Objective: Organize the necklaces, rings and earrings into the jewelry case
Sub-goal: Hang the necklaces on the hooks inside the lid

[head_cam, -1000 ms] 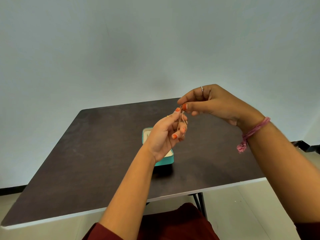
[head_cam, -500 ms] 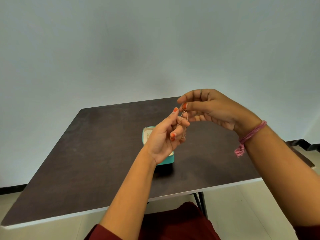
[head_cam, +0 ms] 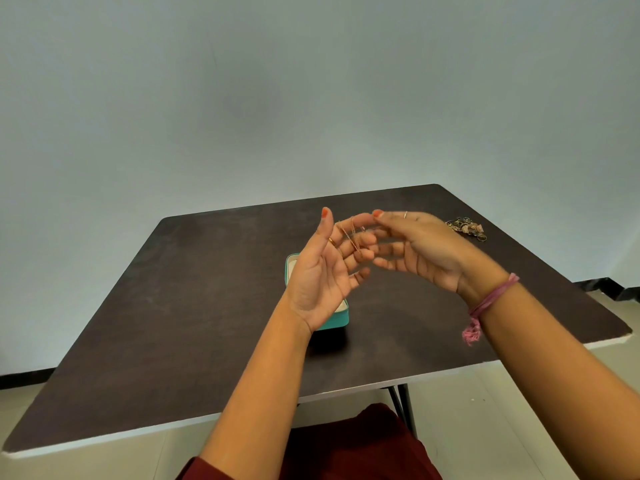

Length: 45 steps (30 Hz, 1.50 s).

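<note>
Left hand [head_cam: 320,275] up, palm open, fingers loosely spread with a thin necklace [head_cam: 350,233] draped over them; right hand [head_cam: 420,249] alongside, fingers straight, blurred. Beneath them, the teal jewelry case [head_cam: 337,322]. Far right on the table [head_cam: 194,292], a jewelry heap [head_cam: 465,227].

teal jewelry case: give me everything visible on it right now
The teal jewelry case is a small box with rounded corners, and it sits on the dark table near the middle. It is open on top and shows a cream lining at its far-left and near-right corners. The left hand, raised in front of it, hides most of the inside, so its contents and any lid cannot be seen. Neither hand appears to touch it. It throws a shadow toward the near edge.
</note>
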Each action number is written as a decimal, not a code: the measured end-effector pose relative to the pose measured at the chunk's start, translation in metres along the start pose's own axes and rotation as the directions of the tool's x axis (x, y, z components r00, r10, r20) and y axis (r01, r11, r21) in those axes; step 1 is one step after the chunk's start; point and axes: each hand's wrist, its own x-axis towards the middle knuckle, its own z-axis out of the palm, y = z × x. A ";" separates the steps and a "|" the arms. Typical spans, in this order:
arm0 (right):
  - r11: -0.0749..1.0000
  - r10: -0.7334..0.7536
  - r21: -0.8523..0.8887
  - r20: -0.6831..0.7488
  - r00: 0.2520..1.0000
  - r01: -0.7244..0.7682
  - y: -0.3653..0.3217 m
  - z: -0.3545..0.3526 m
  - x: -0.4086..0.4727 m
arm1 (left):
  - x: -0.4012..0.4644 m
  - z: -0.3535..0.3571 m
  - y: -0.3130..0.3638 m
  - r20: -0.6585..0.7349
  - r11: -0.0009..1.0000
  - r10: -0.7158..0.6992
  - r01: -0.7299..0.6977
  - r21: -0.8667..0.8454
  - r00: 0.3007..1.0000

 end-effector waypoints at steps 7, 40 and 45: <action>0.995 -0.032 -0.090 0.061 0.998 0.037 0.028 0.001 -0.010 | -0.001 -0.003 -0.004 -0.107 0.992 -0.025 0.012 -0.123 0.994; 0.954 -0.119 -0.200 0.426 0.897 0.222 0.035 -0.001 -0.012 | -0.002 -0.035 0.034 0.373 0.815 -0.558 0.405 0.415 0.741; 0.943 -0.205 -0.184 0.337 0.919 0.278 0.039 0.000 -0.009 | 0.004 -0.032 0.050 0.309 0.698 -0.642 0.368 0.614 0.702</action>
